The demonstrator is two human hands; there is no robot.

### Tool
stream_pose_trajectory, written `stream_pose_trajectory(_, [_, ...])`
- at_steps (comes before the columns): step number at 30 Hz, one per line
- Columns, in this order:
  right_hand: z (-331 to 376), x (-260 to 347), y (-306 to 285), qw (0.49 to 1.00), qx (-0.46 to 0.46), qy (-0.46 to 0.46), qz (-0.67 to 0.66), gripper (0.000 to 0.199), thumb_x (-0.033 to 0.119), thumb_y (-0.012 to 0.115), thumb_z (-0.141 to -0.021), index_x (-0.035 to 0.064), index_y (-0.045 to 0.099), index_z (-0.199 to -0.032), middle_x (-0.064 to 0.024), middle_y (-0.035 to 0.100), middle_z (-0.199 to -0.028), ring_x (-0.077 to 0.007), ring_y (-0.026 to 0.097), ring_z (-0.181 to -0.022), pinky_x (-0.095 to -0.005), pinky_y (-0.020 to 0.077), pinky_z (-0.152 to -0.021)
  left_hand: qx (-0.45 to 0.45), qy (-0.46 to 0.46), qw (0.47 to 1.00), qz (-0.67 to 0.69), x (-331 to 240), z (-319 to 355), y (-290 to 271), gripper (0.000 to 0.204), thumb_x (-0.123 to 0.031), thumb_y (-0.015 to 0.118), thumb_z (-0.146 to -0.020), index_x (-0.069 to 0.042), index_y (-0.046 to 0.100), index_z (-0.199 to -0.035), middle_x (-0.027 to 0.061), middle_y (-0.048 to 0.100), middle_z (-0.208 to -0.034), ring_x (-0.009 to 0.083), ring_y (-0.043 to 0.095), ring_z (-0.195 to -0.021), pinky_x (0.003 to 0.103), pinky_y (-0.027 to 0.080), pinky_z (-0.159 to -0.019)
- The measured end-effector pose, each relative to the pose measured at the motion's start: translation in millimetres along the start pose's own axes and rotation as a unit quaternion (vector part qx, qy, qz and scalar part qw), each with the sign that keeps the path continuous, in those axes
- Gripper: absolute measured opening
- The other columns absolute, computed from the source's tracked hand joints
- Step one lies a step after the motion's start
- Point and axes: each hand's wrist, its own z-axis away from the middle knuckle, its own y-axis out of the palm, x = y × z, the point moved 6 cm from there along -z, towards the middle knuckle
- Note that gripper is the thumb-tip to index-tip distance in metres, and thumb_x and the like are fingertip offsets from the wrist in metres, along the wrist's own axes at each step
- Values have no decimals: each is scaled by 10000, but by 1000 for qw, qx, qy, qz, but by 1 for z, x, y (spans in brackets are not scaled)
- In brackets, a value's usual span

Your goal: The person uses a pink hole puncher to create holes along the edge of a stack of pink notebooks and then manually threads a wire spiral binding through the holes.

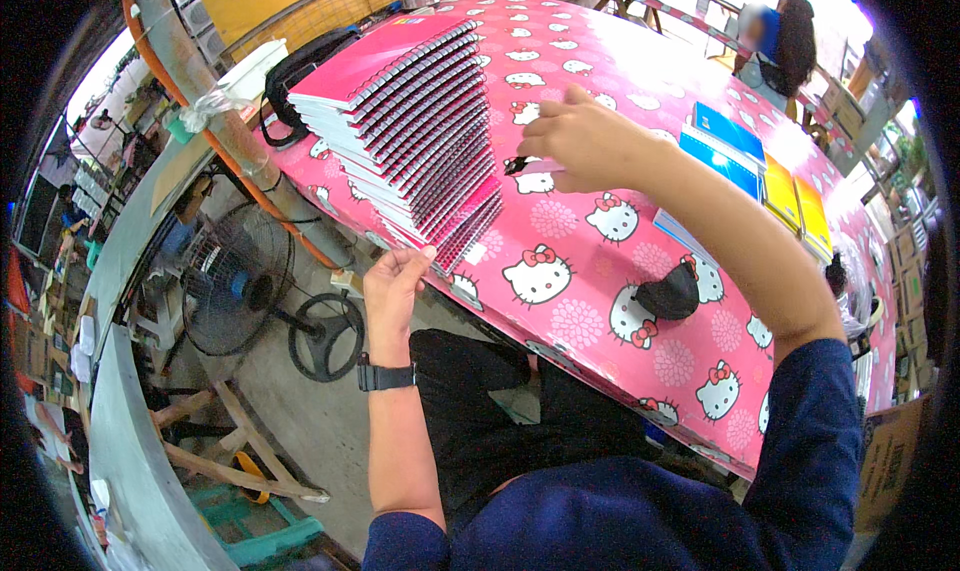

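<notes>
A tall, leaning stack of spiral notebooks (400, 121) with pink covers and dark wire bindings stands on the table's near left side. My left hand (393, 283) is at the stack's lowest near corner, thumb and fingers pinched on the edge of a bottom notebook (462, 233). To the right of the stack, my right hand (580, 143) is raised over the table with its fingers curled. A small black object (516, 165) sticks out from its fingers toward the bindings; its kind is too small to make out.
The pink table (480, 299) has a cat-pattern cover. A black pouch-like item (668, 293) lies under my right forearm. Blue notebooks (722, 156) and yellow notebooks (797, 206) lie at right. A black fan (240, 281) stands beside a post (250, 151) at left. Another person (785, 46) is far right.
</notes>
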Motion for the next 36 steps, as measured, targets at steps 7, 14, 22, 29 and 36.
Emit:
stream_pose_trajectory(7, [70,2,12,939,-140,158,-272,429,192,601,-674,85,591,-1089,-84,597,-1102,-266,515,-1056,-430,356,-936,-2,16,998,-56,-3,-4,1,226,-213,717,-776,-11,616,-771,-2,595,-650,38,487,-548,178,380,-509])
stream_pose_trajectory(14, [88,47,44,872,-161,169,-430,451,196,607,-700,64,574,-1130,-125,575,-1165,-276,517,-1095,-411,357,-976,68,-56,995,-39,-2,-6,2,262,-303,628,-838,-65,609,-731,-8,592,-636,35,462,-488,178,300,-428])
stream_pose_trajectory(22, [50,117,69,786,-189,173,-562,460,271,643,-743,50,572,-1140,-160,596,-1021,-307,537,-975,-404,420,-881,80,-66,995,-14,5,-15,-5,235,-266,606,-855,-41,639,-797,1,608,-640,34,482,-486,167,287,-407])
stream_pose_trajectory(29, [29,137,70,809,-308,215,-453,499,244,667,-750,75,527,-1198,-168,525,-1053,-316,490,-977,-400,397,-863,105,-79,991,37,8,-15,-4,219,-228,598,-859,-15,634,-818,16,618,-644,47,505,-476,164,317,-401])
stream_pose_trajectory(36, [14,140,70,818,-327,223,-417,523,227,687,-719,79,510,-1189,-156,519,-1072,-332,479,-980,-434,372,-873,88,-90,986,105,12,-14,-1,205,-229,613,-851,-31,614,-799,25,607,-632,43,502,-489,160,309,-397])
